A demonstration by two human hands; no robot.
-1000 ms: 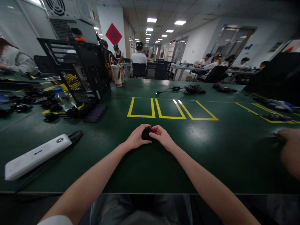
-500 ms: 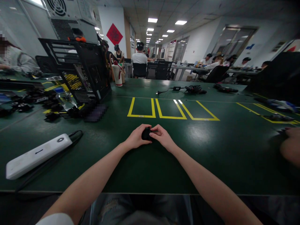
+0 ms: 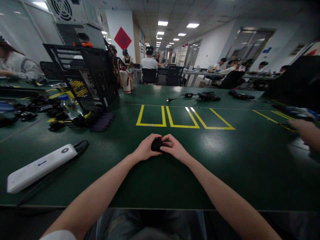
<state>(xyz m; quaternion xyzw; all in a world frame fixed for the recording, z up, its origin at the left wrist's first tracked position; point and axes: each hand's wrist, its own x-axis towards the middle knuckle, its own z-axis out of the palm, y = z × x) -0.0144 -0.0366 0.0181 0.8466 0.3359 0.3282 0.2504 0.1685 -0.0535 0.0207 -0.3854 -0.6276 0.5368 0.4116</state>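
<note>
A small black block-shaped object point(image 3: 156, 144) is between my two hands, just above or on the green table; its exact kind I cannot make out. My left hand point(image 3: 145, 147) wraps its left side, thumb below and fingers over the top. From the right, the curled fingertips and thumb of my right hand point(image 3: 175, 148) press at the object's right edge. My fingers hide part of it. Beyond the hands, yellow tape outlines point(image 3: 151, 125) mark the green table point(image 3: 160, 186).
At left lie a white power-bank-like device point(image 3: 42, 168) with a black cable, and a black computer case point(image 3: 85, 73) beside black parts. A paper cup point(image 3: 125, 81) and coiled cables point(image 3: 208, 96) stand farther back. Another person's hand point(image 3: 306, 133) reaches in from the right.
My right fingers have shifted slightly and spread a little at the object's edge. My left hand keeps its hold. The other person's hand at right has moved forward over the table.
</note>
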